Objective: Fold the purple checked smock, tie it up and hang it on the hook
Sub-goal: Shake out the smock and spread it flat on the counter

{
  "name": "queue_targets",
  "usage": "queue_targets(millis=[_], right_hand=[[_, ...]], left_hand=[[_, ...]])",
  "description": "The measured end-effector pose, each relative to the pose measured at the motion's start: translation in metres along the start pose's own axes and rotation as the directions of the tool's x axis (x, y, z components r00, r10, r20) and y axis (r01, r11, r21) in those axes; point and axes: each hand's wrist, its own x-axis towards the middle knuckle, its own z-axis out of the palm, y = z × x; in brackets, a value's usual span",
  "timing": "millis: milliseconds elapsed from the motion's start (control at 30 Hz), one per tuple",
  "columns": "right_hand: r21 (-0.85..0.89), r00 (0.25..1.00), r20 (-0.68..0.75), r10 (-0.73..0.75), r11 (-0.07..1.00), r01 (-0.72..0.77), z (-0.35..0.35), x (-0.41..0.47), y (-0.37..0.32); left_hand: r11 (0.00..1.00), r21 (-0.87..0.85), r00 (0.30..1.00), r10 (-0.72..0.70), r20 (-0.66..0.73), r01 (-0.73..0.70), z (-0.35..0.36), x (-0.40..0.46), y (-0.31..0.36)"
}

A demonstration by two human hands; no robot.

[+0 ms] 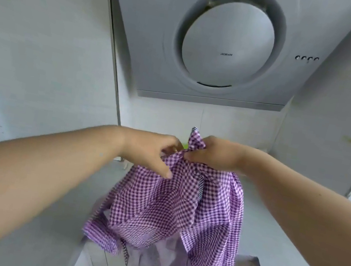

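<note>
In the middle of the frame, just below centre, both hands meet at the top of the purple checked smock (180,206) and hold it up in the air. The left hand (150,151) comes in from the left edge on a bare forearm; its fingers are curled down into the cloth and pinch a fold of it, the thumb lying against the fabric lower down. The right hand (215,152) reaches in from the right edge, fingers bent and closed round a bunched corner of the smock, a small peak of checked cloth sticking up above the knuckles. The two hands are just beside each other, almost touching at the gathered top edge.

From there the smock hangs down loose and crumpled toward the lower middle of the frame, with a striped cuff or hem at its lower left and a paler inner side showing at the bottom; the lower edge is blurred. A small patch of green shows between the hands, too hidden to tell what it is.

Behind the smock runs a grey bench (58,206). In the upper middle of the frame a grey range hood (228,41) with a round panel marked ROBAM is fixed to the wall.
</note>
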Motion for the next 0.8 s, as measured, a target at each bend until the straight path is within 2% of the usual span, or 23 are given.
queue_targets(millis=[67, 133, 233, 333, 367, 433, 467, 533, 600, 667, 733, 800], right_hand=[[0.008, 1.0, 0.008, -0.011, 1.0, 0.011, 0.001, 0.001, -0.007], [0.031, 1.0, -0.011, -0.007, 0.999, 0.008, 0.001, 0.0, -0.005], [0.082, 0.996, -0.081, 0.032, 0.996, -0.025, -0.001, -0.001, 0.008], [0.226, 0.966, -0.14, 0.218, 0.957, -0.183, -0.003, 0.001, 0.031], [0.264, 0.949, -0.12, 0.292, 0.931, -0.253, -0.001, 0.003, 0.038], [0.131, 0.898, -0.133, 0.42, 0.905, -0.404, 0.003, 0.005, 0.052], [0.033, 0.877, -0.181, 0.445, 0.894, -0.447, 0.003, 0.008, 0.062], [-0.001, 0.86, -0.228, 0.456, 0.884, -0.468, 0.003, 0.006, 0.077], [-0.07, 0.892, -0.225, 0.392, 0.907, -0.416, 0.004, 0.006, 0.087], [0.002, 0.909, -0.24, 0.34, 0.937, -0.349, 0.005, 0.006, 0.088], [0.125, 0.912, -0.29, 0.29, 0.956, -0.264, 0.008, 0.008, 0.084], [0.171, 0.92, -0.316, 0.234, 0.967, -0.188, 0.008, 0.01, 0.077]], left_hand=[[0.99, 0.097, 0.992, 0.107, -0.071, -0.1, 0.017, 0.017, 0.009], [0.98, 0.16, 0.972, 0.144, -0.186, -0.114, 0.027, 0.028, 0.004], [0.989, 0.13, 0.952, 0.101, -0.288, -0.065, 0.026, 0.034, -0.01], [0.995, 0.082, 0.93, -0.018, -0.366, 0.052, 0.019, 0.036, -0.029], [0.995, 0.04, 0.917, -0.071, -0.393, 0.095, 0.017, 0.036, -0.034], [0.983, -0.118, 0.886, -0.18, -0.426, 0.143, 0.014, 0.036, -0.045], [0.967, -0.211, 0.87, -0.226, -0.438, 0.145, 0.013, 0.036, -0.049], [0.922, -0.367, 0.84, -0.294, -0.456, 0.124, 0.011, 0.036, -0.053], [0.868, -0.493, 0.825, -0.327, -0.46, 0.069, 0.011, 0.038, -0.05], [0.838, -0.545, 0.848, -0.306, -0.432, 0.025, 0.011, 0.04, -0.042], [0.845, -0.534, 0.889, -0.263, -0.374, 0.025, 0.012, 0.042, -0.032], [0.888, -0.455, 0.927, -0.226, -0.3, 0.07, 0.013, 0.042, -0.025]])
